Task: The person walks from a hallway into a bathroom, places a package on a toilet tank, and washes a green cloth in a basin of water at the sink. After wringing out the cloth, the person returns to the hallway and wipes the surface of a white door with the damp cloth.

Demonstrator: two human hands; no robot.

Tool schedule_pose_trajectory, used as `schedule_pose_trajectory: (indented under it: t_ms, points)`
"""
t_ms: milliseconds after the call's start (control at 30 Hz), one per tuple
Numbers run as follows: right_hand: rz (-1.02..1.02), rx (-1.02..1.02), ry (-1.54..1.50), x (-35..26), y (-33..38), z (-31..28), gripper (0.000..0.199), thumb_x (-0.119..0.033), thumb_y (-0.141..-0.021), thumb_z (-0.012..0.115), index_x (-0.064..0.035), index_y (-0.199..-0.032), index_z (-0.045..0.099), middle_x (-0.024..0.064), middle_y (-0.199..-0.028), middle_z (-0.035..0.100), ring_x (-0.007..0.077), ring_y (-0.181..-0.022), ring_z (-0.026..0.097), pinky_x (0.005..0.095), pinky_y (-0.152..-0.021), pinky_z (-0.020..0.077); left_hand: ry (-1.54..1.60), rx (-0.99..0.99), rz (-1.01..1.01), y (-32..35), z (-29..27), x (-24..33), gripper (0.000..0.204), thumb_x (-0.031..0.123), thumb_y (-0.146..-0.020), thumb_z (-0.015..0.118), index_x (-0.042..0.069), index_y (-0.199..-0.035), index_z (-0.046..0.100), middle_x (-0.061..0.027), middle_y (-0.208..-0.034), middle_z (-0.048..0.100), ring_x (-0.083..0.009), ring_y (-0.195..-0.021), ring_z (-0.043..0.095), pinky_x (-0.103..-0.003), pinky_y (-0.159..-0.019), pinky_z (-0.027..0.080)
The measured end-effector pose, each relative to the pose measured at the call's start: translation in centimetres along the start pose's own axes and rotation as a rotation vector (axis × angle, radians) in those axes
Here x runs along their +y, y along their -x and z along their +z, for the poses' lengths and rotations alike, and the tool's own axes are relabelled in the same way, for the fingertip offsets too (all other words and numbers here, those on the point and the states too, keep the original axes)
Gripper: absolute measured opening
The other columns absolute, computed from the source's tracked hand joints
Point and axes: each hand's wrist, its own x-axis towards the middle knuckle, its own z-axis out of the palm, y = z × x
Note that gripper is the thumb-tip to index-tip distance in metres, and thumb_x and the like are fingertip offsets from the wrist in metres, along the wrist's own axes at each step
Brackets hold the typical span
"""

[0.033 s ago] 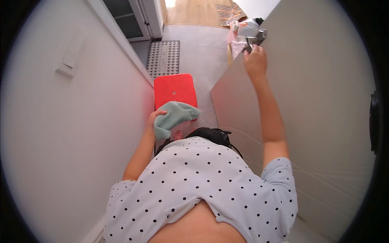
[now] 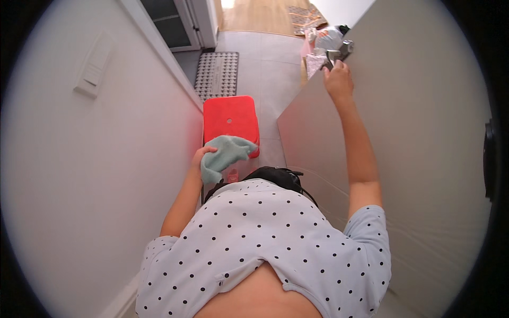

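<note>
My left hand (image 2: 201, 155) is closed on a pale green cloth (image 2: 227, 152), which hangs bunched from the fingers over the near part of a red plastic stool (image 2: 229, 108). With the arm stretched forward, my right hand (image 2: 339, 82) has its fingers curled at the metal door handle (image 2: 345, 50). That handle sits at the far edge of a light grey door (image 2: 419, 122) on my right. The fingertips are partly hidden behind the handle.
On the left wall is a white switch (image 2: 91, 75). A patterned mat (image 2: 217, 74) lies beyond the stool on grey tiles (image 2: 268, 63). Bags (image 2: 327, 38) stand behind the door's far edge. A black bag or pouch (image 2: 273, 177) is at my waist.
The view has shifted slightly, with the door handle and my right hand a little further right in it. Both hands keep their holds.
</note>
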Motion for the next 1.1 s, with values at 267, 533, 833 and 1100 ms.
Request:
schedule_pose_trajectory:
  t_ms: [267, 533, 833, 1100]
  points:
    - [0.056, -0.171, 0.069, 2.1, -2.7, 4.5, 0.037, -0.034, -0.089, 0.042, 0.0015, -0.089, 0.051, 0.0208, -0.085, 0.062, 0.0352, -0.077, 0.062, 0.0444, -0.069, 0.0490, 0.221, 0.365, 0.241, 4.7, -5.0, -6.8, 0.040, 0.015, -0.073, 0.047, -0.004, -0.107, 0.049, -0.0193, -0.097, 0.058, -0.0303, -0.082, 0.060, -0.039, -0.073, 0.051]
    - [0.028, -0.120, 0.060, 1.7, -2.4, 4.3, 0.036, -0.034, -0.088, 0.042, 0.0013, -0.086, 0.052, 0.0207, -0.083, 0.061, 0.0351, -0.073, 0.062, 0.0429, -0.063, 0.0494, 0.148, 0.530, 0.527, 5.7, -2.8, -8.7, 0.043, 0.026, -0.075, 0.052, -0.003, -0.106, 0.050, -0.0159, -0.095, 0.059, -0.0282, -0.080, 0.059, -0.037, -0.071, 0.049]
    - [0.078, -0.119, 0.083, 1.4, -2.6, 4.8, 0.036, -0.034, -0.089, 0.042, 0.0006, -0.087, 0.052, 0.0208, -0.084, 0.061, 0.0366, -0.076, 0.060, 0.0450, -0.066, 0.0475, -0.064, 0.610, 0.451, -0.5, -6.3, -4.5, 0.045, 0.033, -0.080, 0.050, -0.005, -0.104, 0.054, -0.0132, -0.098, 0.060, -0.0269, -0.085, 0.060, -0.039, -0.077, 0.048]
    - [0.132, -0.106, -0.005, -1.8, -2.2, 1.4, 0.033, -0.034, -0.088, 0.044, -0.0025, -0.087, 0.053, 0.0182, -0.083, 0.061, 0.0365, -0.076, 0.059, 0.0452, -0.065, 0.0460, -1.446, 0.841, 0.446, -5.8, -8.6, 4.0, 0.048, 0.034, -0.073, 0.061, 0.001, -0.105, 0.052, -0.0237, -0.094, 0.058, -0.0398, -0.086, 0.057, -0.045, -0.073, 0.045]
